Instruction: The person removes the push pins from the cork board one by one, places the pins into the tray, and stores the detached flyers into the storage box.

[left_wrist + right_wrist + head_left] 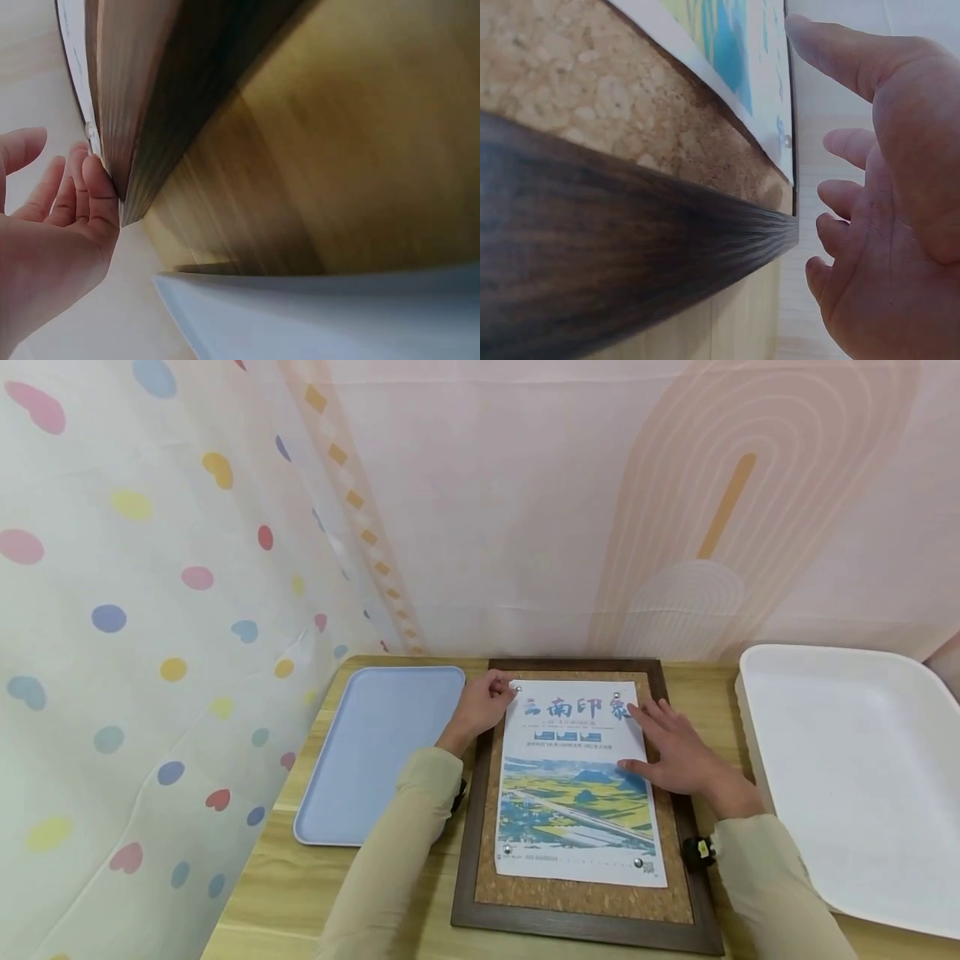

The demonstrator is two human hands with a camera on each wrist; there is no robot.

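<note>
- The poster (577,781) lies flat on the cork board (585,893), long axis running away from the person, title at the far end; the board sits mid-table between the blue tray (375,752) and the white tray (855,777).
- Left hand (480,706) is up at the far-left corner, fingertips right at the top-left pin (518,690). The fingers look curled in toward it, but from the head view I cannot tell for sure whether they actually pinch it.
- The left wrist view shows the fingers (82,187) bunched against the board's frame edge (131,150), with the pin a small glint just above them.
- Right hand (678,752) rests flat on the right margin of the sheet, fingers straight and spread, index reaching toward the top-right pin (617,696) just ahead of it.
- Two more pins, bottom-left (507,850) and bottom-right (638,862), lie near the wrists, well behind both sets of fingertips.
- So the left hand is on its pin; the right is nearest the far-right one.
</note>
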